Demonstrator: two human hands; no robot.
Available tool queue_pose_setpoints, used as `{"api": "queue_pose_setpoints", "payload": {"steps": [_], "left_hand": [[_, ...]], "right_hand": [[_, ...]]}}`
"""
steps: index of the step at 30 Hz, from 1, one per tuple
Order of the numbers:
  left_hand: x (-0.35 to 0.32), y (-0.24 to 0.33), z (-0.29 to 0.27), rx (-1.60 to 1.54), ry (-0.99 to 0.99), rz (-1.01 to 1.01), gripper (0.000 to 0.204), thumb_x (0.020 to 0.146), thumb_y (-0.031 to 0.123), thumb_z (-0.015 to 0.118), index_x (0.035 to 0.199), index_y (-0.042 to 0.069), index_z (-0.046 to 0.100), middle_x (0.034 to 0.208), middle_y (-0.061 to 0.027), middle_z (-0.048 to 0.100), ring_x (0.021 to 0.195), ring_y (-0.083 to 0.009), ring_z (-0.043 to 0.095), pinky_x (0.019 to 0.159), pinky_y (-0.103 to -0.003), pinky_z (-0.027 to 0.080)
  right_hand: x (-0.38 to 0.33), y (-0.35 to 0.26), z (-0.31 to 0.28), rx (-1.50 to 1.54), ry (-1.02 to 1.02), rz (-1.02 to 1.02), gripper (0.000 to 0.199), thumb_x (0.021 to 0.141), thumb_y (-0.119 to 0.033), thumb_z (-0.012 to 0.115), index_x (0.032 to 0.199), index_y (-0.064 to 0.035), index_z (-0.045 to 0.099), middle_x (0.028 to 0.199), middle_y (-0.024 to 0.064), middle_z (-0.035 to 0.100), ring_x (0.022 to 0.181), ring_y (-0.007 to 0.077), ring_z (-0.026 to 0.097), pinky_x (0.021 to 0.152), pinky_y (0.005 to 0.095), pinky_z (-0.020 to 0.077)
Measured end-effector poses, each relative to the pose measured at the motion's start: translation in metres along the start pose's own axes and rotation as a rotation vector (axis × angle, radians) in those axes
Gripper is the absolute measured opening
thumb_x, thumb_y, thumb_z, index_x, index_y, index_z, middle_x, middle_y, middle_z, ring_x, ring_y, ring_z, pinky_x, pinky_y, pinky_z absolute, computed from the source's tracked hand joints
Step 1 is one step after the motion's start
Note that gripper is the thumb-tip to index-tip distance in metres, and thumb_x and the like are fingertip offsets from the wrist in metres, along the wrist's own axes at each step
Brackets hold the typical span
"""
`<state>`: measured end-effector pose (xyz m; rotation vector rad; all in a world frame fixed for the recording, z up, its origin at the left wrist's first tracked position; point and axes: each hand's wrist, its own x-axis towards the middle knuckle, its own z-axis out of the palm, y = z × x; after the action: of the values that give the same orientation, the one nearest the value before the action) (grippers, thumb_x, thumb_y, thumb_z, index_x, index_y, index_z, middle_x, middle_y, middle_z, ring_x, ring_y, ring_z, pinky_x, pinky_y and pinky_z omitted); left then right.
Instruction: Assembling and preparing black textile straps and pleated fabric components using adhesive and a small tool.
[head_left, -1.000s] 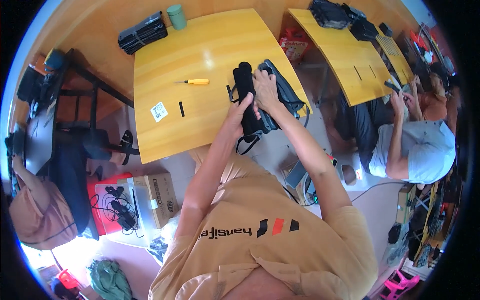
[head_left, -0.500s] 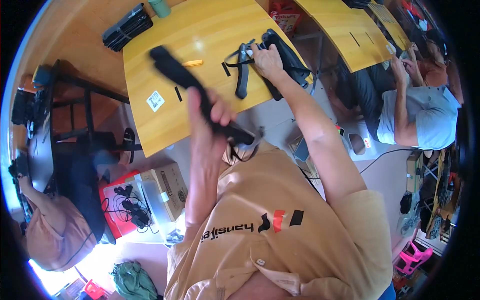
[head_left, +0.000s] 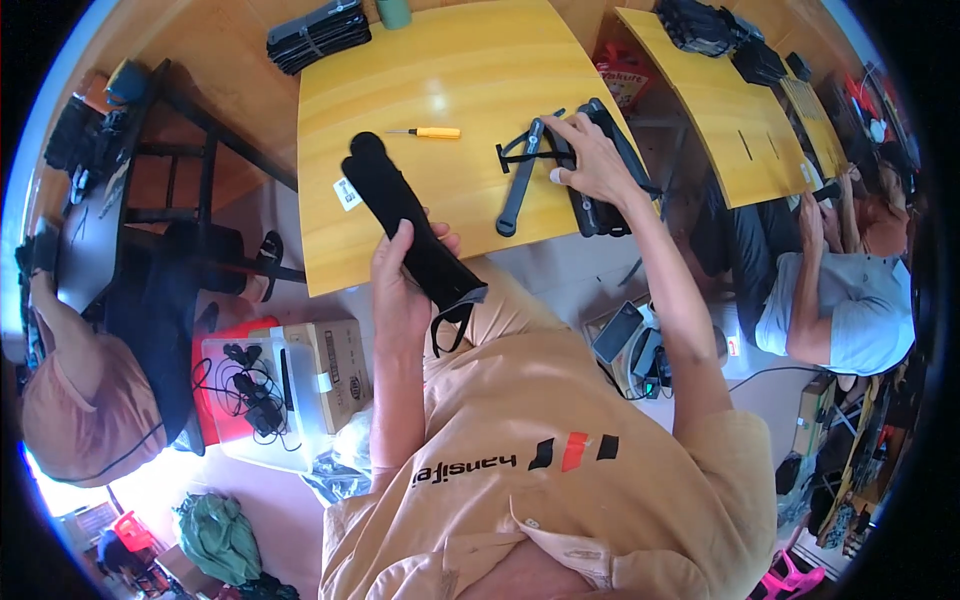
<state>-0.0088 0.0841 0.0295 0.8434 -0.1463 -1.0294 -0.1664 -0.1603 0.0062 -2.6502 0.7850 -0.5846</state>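
My left hand (head_left: 403, 285) grips a long black fabric sleeve (head_left: 395, 205) near its lower end, thumb on top. The sleeve slants up and left over the near table edge, and a thin strap loop dangles from its lower end. My right hand (head_left: 600, 170) is over the table's right side, fingers stretched and thumb apart. Beneath and beside it lie a slim dark grey bar (head_left: 520, 185) with a rounded end, a black strap (head_left: 540, 156) and a bundle of black parts (head_left: 603, 215). The hand partly hides them, so whether its fingertips touch them is unclear.
A yellow-handled screwdriver (head_left: 437, 132) and a white label (head_left: 347, 194) lie on the yellow table (head_left: 420, 60). A stack of black sleeves (head_left: 318, 38) and a green cup (head_left: 393, 12) stand at the far left. Co-workers sit on both sides; a plastic bin (head_left: 270, 400) of cables is lower left.
The sleeve has swung right and lower in my left hand, turning more upright. My right hand's fingers have spread above the grey bar and strap. The view has shifted.
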Motion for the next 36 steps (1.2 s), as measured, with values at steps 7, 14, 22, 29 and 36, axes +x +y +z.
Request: {"api": "queue_pose_setpoints", "payload": {"steps": [7, 14, 22, 29, 36], "left_hand": [[0.025, -0.026, 0.002, 0.153, 0.026, -0.052, 0.025, 0.089, 0.023, 0.055, 0.102, 0.001, 0.051, 0.091, -0.0158, 0.063, 0.072, -0.0223, 0.064, 0.063, -0.035, 0.054], [0.019, -0.045, 0.026, 0.190, 0.082, 0.048, 0.023, 0.090, 0.015, 0.054, 0.107, -0.001, 0.053, 0.096, -0.0078, 0.061, 0.085, -0.0100, 0.057, 0.072, -0.022, 0.047], [0.073, -0.059, 0.009, 0.954, -0.222, 0.315, 0.032, 0.090, 0.024, 0.050, 0.105, -0.004, 0.056, 0.101, -0.0118, 0.057, 0.086, -0.0206, 0.057, 0.073, -0.031, 0.045], [0.085, -0.063, 0.060, 0.688, -0.266, 0.066, 0.034, 0.086, 0.028, 0.058, 0.103, -0.002, 0.059, 0.097, -0.0120, 0.062, 0.087, -0.0206, 0.059, 0.079, -0.033, 0.046], [0.080, -0.052, 0.083, 0.147, -0.081, -0.007, 0.026, 0.086, 0.022, 0.059, 0.098, 0.000, 0.054, 0.087, -0.0133, 0.064, 0.075, -0.0179, 0.062, 0.068, -0.029, 0.051]], "right_hand": [[-0.043, -0.045, 0.009, 0.591, -0.200, 0.228, 0.039, 0.081, -0.019, 0.060, 0.117, -0.0050, 0.055, 0.089, 0.0053, 0.058, 0.081, 0.0124, 0.055, 0.074, 0.0252, 0.0447], [-0.055, -0.123, 0.034, 1.197, -0.296, 0.280, 0.070, 0.071, -0.016, 0.066, 0.129, 0.0041, 0.034, 0.110, 0.0128, 0.050, 0.095, 0.0168, 0.050, 0.085, 0.0272, 0.0408], [-0.059, -0.081, -0.016, 1.462, -0.171, 0.516, 0.044, 0.068, -0.010, 0.068, 0.107, -0.0009, 0.050, 0.076, 0.0061, 0.058, 0.059, 0.0126, 0.058, 0.057, 0.0242, 0.0469], [-0.064, -0.057, -0.024, 1.665, -0.139, 0.580, 0.028, 0.078, -0.018, 0.065, 0.098, -0.0022, 0.053, 0.080, 0.0074, 0.061, 0.067, 0.0152, 0.061, 0.063, 0.0270, 0.0510], [-0.062, -0.072, -0.007, 1.486, 0.019, 0.588, 0.035, 0.078, -0.012, 0.063, 0.108, 0.0011, 0.051, 0.097, 0.0045, 0.058, 0.093, 0.0111, 0.052, 0.081, 0.0237, 0.0399]]}}
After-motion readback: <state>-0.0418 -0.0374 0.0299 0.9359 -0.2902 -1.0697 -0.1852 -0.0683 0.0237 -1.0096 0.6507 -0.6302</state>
